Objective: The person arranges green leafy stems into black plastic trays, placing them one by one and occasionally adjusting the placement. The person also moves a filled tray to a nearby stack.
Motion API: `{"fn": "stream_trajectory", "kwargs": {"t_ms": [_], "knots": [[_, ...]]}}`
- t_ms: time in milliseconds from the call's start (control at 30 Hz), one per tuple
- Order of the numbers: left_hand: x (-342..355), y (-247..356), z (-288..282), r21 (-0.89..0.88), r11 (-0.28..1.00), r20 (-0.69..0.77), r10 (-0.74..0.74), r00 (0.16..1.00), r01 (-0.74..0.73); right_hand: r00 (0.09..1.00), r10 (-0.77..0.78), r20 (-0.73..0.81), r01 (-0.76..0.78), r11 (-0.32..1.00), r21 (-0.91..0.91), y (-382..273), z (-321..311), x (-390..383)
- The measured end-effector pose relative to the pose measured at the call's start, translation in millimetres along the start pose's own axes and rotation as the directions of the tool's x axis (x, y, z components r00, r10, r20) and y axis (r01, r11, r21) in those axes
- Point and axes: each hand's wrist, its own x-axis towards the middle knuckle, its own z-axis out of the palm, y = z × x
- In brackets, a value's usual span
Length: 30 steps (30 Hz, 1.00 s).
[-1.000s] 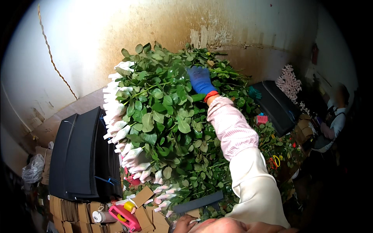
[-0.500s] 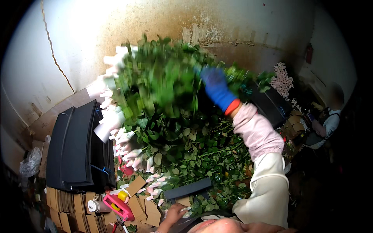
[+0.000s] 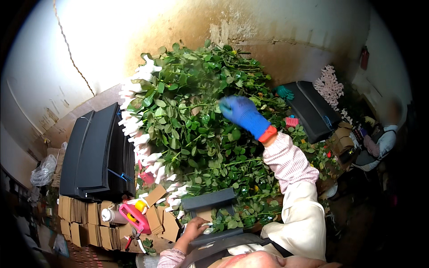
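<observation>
In the head view, extending the right hand in a blue knitted glove with an orange cuff (image 3: 242,112) over heaped green leafy flower stems (image 3: 196,138), with white net-sleeved heads (image 3: 142,139) along their left. Bending the gloved fingers inward; cannot tell whether around a stem. Keeping the bare left hand (image 3: 195,228) near a dark grey padded bar (image 3: 209,199), fingers partly hidden; cannot tell how closed.

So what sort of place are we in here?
Probably a flower-packing workroom: leafy stems are heaped high, with pale, sleeved-looking heads lined along the left side, and stacked cardboard pieces sit nearby. The stained wall suggests a plain indoor work area.
</observation>
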Motion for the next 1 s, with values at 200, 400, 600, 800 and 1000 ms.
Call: {"fn": "stream_trajectory", "kwargs": {"t_ms": [200, 400, 600, 800, 1000], "knots": [[18, 3, -2, 0.005, 1.000, 0.078, 0.016, 0.997, -0.017, 0.787, -0.049, -0.615, -0.098, 0.974, -0.203, 53, 46, 90], [1, -1, -1, 0.045, 0.999, 0.048, -0.017, 0.999, 0.015, 0.806, 0.066, -0.588, 0.128, 0.951, 0.281, -10, 45, 67], [4, -2, 0, 0.016, 0.999, 0.067, -0.031, 0.997, 0.030, 0.738, -0.114, -0.665, 0.272, 0.952, 0.139, 14, 37, 38], [-1, -4, 2, 0.023, 1.000, 0.003, -0.006, 1.000, 0.006, 0.718, 0.057, -0.694, 0.232, 0.920, 0.315, 31, 27, 74], [8, -1, 2, -0.002, 1.000, 0.028, 0.006, 1.000, -0.006, 0.927, 0.138, -0.349, -0.174, 0.982, -0.074, 7, 45, 105]]}}
